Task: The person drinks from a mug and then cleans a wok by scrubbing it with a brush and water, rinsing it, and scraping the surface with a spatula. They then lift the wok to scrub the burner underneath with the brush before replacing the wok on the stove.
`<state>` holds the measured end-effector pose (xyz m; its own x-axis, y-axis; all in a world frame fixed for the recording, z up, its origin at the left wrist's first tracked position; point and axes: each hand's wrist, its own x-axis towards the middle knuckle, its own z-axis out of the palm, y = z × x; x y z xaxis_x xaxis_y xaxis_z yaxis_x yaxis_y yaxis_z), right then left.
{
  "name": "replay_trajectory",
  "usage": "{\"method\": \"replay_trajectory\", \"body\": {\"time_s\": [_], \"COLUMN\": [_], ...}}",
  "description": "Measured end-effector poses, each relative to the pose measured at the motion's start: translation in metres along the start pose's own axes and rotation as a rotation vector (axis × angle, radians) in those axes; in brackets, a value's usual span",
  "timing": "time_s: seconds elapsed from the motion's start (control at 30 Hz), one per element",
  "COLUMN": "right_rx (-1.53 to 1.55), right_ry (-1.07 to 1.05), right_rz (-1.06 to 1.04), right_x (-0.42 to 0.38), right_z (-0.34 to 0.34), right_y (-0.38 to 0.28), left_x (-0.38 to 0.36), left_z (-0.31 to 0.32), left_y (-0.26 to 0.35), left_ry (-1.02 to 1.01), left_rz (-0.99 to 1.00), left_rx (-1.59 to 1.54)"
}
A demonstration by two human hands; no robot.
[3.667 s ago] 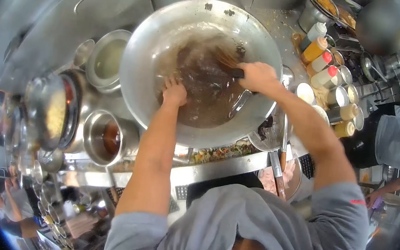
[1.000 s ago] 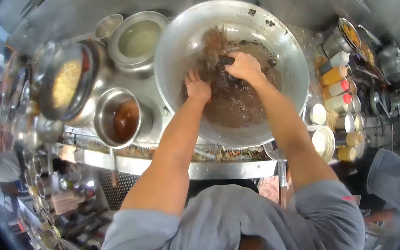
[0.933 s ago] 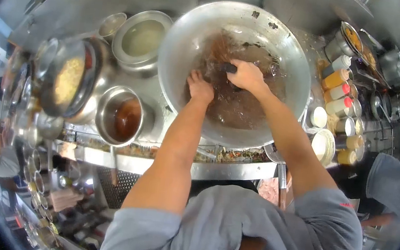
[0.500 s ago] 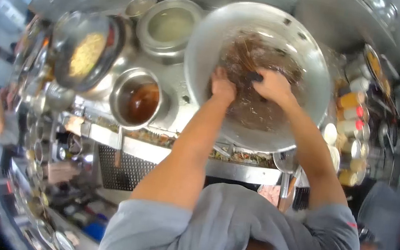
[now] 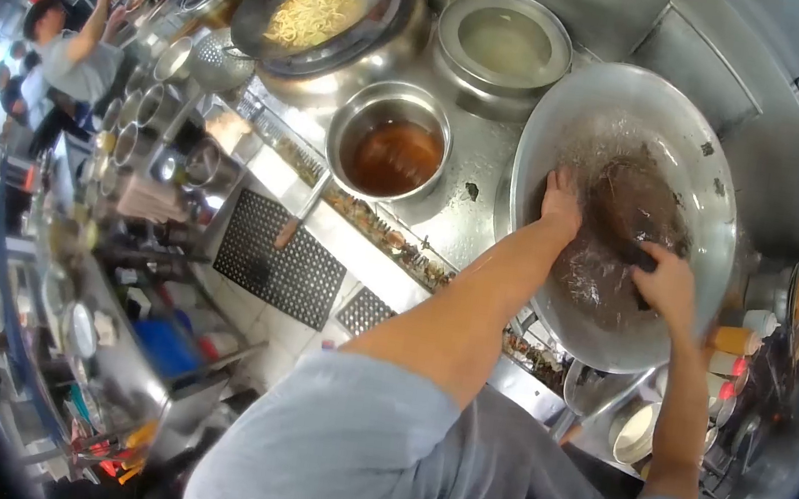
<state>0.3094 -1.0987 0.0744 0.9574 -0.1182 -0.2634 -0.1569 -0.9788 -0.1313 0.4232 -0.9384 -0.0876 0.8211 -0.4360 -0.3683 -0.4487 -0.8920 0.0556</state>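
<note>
A big steel wok (image 5: 578,122) holds murky brown water. My right hand (image 5: 665,285) is shut on the dark handle of a bamboo brush (image 5: 632,215), whose bristles press into the wok's wet bottom. My left hand (image 5: 562,198) rests on the wok's inner wall at the left, fingers flat against the metal, holding nothing.
Left of the wok stand a pot of brown liquid (image 5: 390,152), a pot of pale liquid (image 5: 504,41) and a pan of noodles (image 5: 316,8). Sauce bottles (image 5: 738,343) and small bowls sit at the right. A person (image 5: 72,55) works far left, beside a rack of utensils.
My head has swung left, so the wok now sits at the right of the view. My right hand has drawn the brush back toward the near side of the wok.
</note>
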Motion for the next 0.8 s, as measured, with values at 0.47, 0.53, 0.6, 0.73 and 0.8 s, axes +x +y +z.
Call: {"method": "replay_trajectory", "body": {"time_s": [0.47,0.53,0.6,0.73,0.8], "right_rx": [-0.034,0.130,0.186,0.026,-0.037], "right_ry": [0.067,0.086,0.116,-0.040,-0.019], "right_rz": [0.069,0.216,0.221,0.109,0.085], "right_x": [0.029,0.062,0.054,0.001,0.015], "right_z": [-0.003,-0.001,0.019,0.008,-0.003], "right_y": [0.010,0.000,-0.006,0.003,0.026], "left_x": [0.010,-0.002,-0.007,-0.008,-0.013], "left_z": [0.023,0.007,0.000,-0.007,-0.013], "left_y": [-0.011,-0.009,-0.008,-0.009,-0.007], "left_ry": [0.054,0.037,0.025,-0.067,-0.139], "left_rz": [0.098,0.116,0.102,0.080,0.085], "left_rx": [0.071,0.068,0.063,0.190,0.173]}}
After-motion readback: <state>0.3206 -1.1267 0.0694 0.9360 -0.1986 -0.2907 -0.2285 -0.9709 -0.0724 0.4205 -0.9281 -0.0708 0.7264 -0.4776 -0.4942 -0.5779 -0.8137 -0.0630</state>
